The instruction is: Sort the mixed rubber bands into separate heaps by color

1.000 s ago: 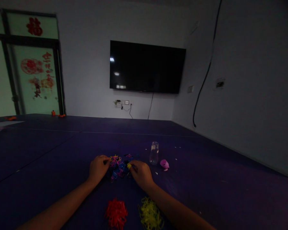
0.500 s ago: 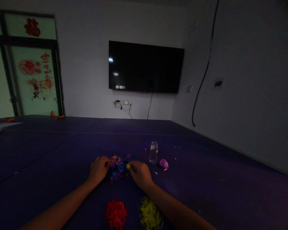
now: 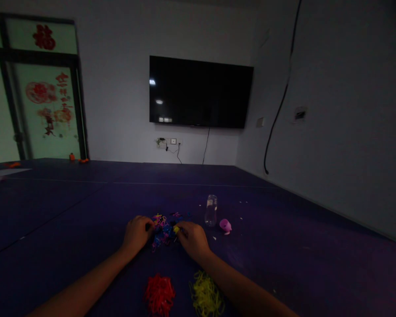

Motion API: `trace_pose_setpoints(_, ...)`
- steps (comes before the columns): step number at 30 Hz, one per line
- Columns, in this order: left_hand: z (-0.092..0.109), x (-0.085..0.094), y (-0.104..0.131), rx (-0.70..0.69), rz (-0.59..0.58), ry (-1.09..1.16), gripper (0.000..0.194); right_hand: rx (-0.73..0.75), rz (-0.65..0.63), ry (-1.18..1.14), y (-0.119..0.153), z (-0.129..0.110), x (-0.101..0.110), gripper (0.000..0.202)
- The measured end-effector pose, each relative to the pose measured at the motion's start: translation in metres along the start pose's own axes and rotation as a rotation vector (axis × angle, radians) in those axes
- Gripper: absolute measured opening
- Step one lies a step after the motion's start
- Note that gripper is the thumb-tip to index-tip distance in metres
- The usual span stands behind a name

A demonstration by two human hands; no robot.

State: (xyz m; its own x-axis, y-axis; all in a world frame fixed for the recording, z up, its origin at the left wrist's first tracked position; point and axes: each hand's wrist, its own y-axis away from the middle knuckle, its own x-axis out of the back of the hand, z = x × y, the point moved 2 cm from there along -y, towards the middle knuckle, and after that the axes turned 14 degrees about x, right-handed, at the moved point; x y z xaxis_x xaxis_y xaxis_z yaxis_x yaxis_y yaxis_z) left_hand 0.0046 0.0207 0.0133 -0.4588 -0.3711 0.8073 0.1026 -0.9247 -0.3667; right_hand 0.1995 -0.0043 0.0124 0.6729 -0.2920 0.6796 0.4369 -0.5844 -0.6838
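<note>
A mixed heap of small rubber bands [image 3: 162, 234], mostly blue and pink, lies on the dark purple tabletop between my two hands. My left hand [image 3: 137, 233] is at the heap's left edge, fingers curled together with the tips against the bands; what they pinch, if anything, is too dark to make out. On the heap's right side my right hand [image 3: 194, 240] pinches some yellow rubber bands [image 3: 176, 229] between thumb and fingers. Nearer to me lie a pile of red rubber bands [image 3: 159, 294] and a pile of yellow-green rubber bands [image 3: 206, 296], the latter beside my right forearm.
A clear bottle [image 3: 211, 213] stands behind my right hand, with a small pink cup-like piece [image 3: 225, 226] to its right. White scraps dot the table [image 3: 284, 246] around them. Orange objects [image 3: 83, 160] lie at the far left edge, and a television [image 3: 201, 92] hangs on the wall.
My left hand has shifted slightly right, its fingertips a little further into the mixed heap. My right hand stays almost in place, with the yellow bands still in its fingers.
</note>
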Motion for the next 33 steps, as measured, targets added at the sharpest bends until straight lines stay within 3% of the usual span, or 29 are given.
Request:
trace_pose_setpoints(5, 0.003, 0.0, 0.0, -0.007, -0.045, 0.21, 0.013, 0.013, 0.003, -0.011, 0.0, 0.001, -0.001, 0.019)
trace_pose_setpoints(9, 0.003, 0.004, 0.0, 0.003, -0.01, 0.431, 0.013, 0.009, 0.001, -0.014, 0.0, 0.001, -0.001, 0.019)
trace_pose_setpoints(14, -0.001, 0.002, -0.002, 0.082, 0.04, 0.413, 0.012, -0.001, 0.004, -0.008, 0.001, 0.0, -0.001, 0.019)
trace_pose_setpoints(24, 0.004, -0.001, 0.002, 0.055, -0.088, 0.351, 0.014, 0.019, -0.011, 0.0, 0.001, 0.0, -0.001, 0.02)
trace_pose_setpoints(29, 0.005, -0.003, 0.001, -0.004, -0.15, 0.425, 0.016, 0.023, -0.014, 0.002, 0.001, -0.002, 0.0, 0.019)
trace_pose_setpoints(33, 0.008, -0.003, 0.004, -0.035, -0.267, 0.528, 0.016, 0.016, -0.021, 0.014, 0.0, -0.004, 0.001, 0.018)
